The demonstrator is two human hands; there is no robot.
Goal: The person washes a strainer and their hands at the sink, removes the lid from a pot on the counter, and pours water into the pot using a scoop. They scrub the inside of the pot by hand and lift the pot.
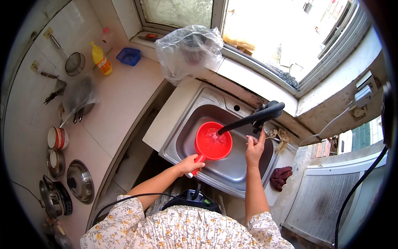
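Observation:
My left hand [189, 165] is closed around the handle of a red water dipper [226, 151]. The dipper is held over the left part of the steel sink [232, 174], under the end of a black faucet [253, 119]. Water runs from the spout into it, and the water inside looks stirred up. Below the faucet's body is my right hand [255, 150], its index finger stretched up to the faucet's underside and its thumb apart. Whether that fingertip touches the faucet I cannot tell.
Right of the sink are a tangled fibre scrubber [281, 138] and a dark red cloth [281, 178]. A clear plastic bag [186, 52] sits by the window. The left counter holds a yellow bottle [101, 59], a blue basket [129, 56] and a metal lid [80, 181].

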